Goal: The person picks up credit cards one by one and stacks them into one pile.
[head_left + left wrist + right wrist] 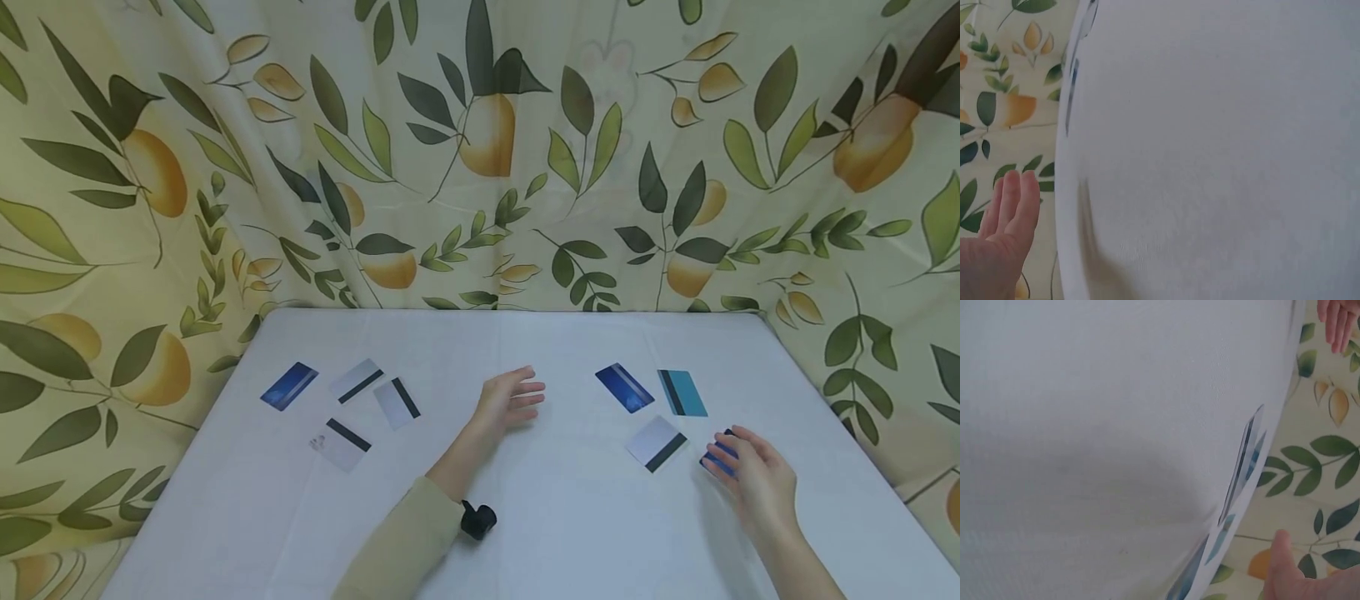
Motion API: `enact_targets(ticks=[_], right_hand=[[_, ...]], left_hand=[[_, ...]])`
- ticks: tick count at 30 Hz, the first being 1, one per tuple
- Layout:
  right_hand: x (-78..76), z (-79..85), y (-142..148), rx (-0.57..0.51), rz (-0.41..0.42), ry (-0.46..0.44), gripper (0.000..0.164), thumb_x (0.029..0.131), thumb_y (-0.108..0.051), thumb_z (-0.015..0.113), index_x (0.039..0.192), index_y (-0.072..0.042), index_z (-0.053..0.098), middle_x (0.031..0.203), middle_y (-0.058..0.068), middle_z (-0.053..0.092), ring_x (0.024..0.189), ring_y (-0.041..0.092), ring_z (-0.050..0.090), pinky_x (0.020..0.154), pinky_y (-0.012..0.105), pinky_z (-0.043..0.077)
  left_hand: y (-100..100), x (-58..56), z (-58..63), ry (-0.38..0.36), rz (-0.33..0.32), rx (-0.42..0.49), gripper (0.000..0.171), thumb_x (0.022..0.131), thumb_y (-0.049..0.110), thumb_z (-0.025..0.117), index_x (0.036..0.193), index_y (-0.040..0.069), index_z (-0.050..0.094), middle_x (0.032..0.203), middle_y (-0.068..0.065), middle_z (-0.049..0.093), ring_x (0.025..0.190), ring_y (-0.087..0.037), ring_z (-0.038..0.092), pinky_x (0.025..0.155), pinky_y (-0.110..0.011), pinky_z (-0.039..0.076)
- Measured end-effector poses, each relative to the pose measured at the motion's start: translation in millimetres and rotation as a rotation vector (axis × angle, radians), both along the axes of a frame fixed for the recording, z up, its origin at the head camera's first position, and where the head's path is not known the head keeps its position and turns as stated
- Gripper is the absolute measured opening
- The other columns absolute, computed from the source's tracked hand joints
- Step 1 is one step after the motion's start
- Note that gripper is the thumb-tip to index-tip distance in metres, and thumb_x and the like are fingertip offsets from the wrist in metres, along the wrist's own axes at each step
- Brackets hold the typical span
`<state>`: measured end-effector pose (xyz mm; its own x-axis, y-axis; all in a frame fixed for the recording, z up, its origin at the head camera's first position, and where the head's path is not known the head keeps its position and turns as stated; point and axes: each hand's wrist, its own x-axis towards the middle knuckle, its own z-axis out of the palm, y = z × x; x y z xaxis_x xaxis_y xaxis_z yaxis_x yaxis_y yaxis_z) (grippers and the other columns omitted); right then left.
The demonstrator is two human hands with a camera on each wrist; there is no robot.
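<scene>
My left hand [512, 398] is held over the middle of the white table with its fingers spread loosely and nothing in it. On the right, my right hand [761, 479] hovers with relaxed fingers that overlap a dark blue card [718, 458] and hide part of it. In the right wrist view that blue card [1189, 575] lies flat on the cloth, below the thumb [1282, 553]. Close by lie a white card with a black stripe [657, 444], a teal card with a black stripe [682, 393] and another blue card [625, 387].
Left on the table [525, 517], a blue card [289, 386] lies near pale striped cards [357, 381], one of them a white card [342, 444] closer to the front. A patterned curtain [450, 208] hangs behind. A black device [478, 521] sits at the left wrist.
</scene>
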<state>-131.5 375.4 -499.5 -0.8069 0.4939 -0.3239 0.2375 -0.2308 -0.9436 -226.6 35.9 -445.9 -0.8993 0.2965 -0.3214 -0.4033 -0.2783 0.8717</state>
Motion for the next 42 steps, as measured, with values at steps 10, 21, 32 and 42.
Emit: enact_targets(ticks=[10, 21, 32, 42], right_hand=[[18.5, 43.3, -29.6, -0.166, 0.045, -0.122, 0.056, 0.098, -0.031, 0.037, 0.147, -0.020, 0.013, 0.106, -0.007, 0.051, 0.083, 0.001, 0.061, 0.084, 0.029, 0.051], [19.9, 60.3, -46.1, -0.271, 0.050, -0.181, 0.057, 0.100, -0.029, 0.026, 0.147, -0.015, -0.001, 0.144, 0.012, 0.019, 0.073, 0.000, 0.059, 0.093, 0.029, 0.046], [20.9, 53.7, -43.2, -0.396, 0.119, -0.188, 0.055, 0.100, -0.033, 0.019, 0.145, -0.018, -0.008, 0.150, 0.009, 0.017, 0.123, 0.016, 0.044, 0.103, 0.031, 0.035], [23.4, 45.8, -41.9, -0.559, 0.105, -0.160, 0.057, 0.099, -0.033, 0.022, 0.146, -0.022, -0.008, 0.080, -0.002, 0.059, 0.076, 0.011, 0.063, 0.104, 0.034, 0.032]], left_hand=[[31.5, -5.3, -13.4, -0.123, -0.143, 0.054, 0.059, 0.087, 0.039, 0.056, 0.127, -0.003, 0.048, 0.111, -0.018, 0.063, 0.106, -0.032, 0.058, 0.089, -0.050, 0.047], [67.6, -7.3, -20.3, -0.185, -0.203, 0.048, 0.058, 0.085, 0.039, 0.057, 0.123, -0.004, 0.051, 0.107, -0.019, 0.063, 0.104, -0.033, 0.059, 0.087, -0.050, 0.048], [90.9, -7.2, -26.3, -0.206, -0.250, -0.011, 0.055, 0.084, 0.041, 0.058, 0.119, -0.002, 0.055, 0.100, -0.018, 0.065, 0.097, -0.030, 0.062, 0.085, -0.046, 0.050], [107.0, -5.2, -27.3, -0.193, -0.333, -0.040, 0.055, 0.085, 0.044, 0.058, 0.118, 0.000, 0.056, 0.100, -0.020, 0.065, 0.096, -0.030, 0.063, 0.086, -0.045, 0.050]])
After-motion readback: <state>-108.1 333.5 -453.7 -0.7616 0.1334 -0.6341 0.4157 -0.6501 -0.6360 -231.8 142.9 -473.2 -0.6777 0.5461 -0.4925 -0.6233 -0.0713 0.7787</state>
